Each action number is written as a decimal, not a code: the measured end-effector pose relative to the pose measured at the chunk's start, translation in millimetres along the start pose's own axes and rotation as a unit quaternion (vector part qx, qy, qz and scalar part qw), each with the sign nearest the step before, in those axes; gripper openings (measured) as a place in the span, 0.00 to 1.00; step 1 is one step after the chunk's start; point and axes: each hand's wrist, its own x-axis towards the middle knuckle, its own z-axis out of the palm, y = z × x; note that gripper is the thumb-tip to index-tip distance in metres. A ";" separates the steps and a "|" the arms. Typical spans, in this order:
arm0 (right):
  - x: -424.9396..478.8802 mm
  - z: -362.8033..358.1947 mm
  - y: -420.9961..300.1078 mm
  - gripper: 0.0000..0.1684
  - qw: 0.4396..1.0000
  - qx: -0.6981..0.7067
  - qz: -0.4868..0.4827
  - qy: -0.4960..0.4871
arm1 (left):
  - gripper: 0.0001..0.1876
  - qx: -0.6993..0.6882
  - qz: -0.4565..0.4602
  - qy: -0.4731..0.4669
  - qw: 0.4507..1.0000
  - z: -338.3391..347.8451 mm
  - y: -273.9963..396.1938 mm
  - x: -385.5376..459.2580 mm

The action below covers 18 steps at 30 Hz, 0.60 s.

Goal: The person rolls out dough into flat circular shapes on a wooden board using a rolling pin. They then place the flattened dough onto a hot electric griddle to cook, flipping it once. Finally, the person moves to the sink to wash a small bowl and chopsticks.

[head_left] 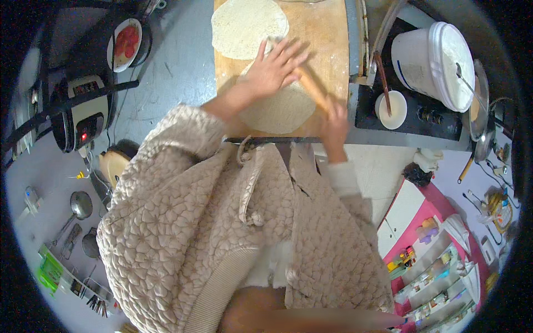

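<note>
A wooden rolling pin (312,86) lies slantwise over a thin round sheet of dough (277,110) on a wooden board (329,37). My right hand (336,123), slightly blurred, is closed around the pin's near end. Across its far part rests my left hand (272,70), fingers spread and hiding some of the pin and the dough's far edge. Just beyond the left hand, a second flat round of dough (250,29) covers the board's far left. The edge of another piece shows at the top of the view.
Left on the grey counter are a plate of red food (125,45) and a cooker (89,112) with a lit display. To the right, a bowl (391,110) with chopsticks and a tilted bucket of white powder (433,64) stand on a black cooktop (366,118).
</note>
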 end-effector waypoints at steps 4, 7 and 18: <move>-48.4 -20.9 -31.9 0.32 0.990 0.010 0.070 -0.119 | 0.32 -0.018 0.083 -0.068 0.994 2.6 16.9 -42.1; -35.3 -24.5 -25.1 0.31 0.990 -0.066 0.082 -0.095 | 0.31 -0.010 0.085 -0.044 0.995 15.5 28.5 5.9; -79.4 -30.3 -75.7 0.30 0.983 0.084 0.118 -0.115 | 0.34 -0.078 0.192 -0.090 0.974 10.0 28.1 -49.8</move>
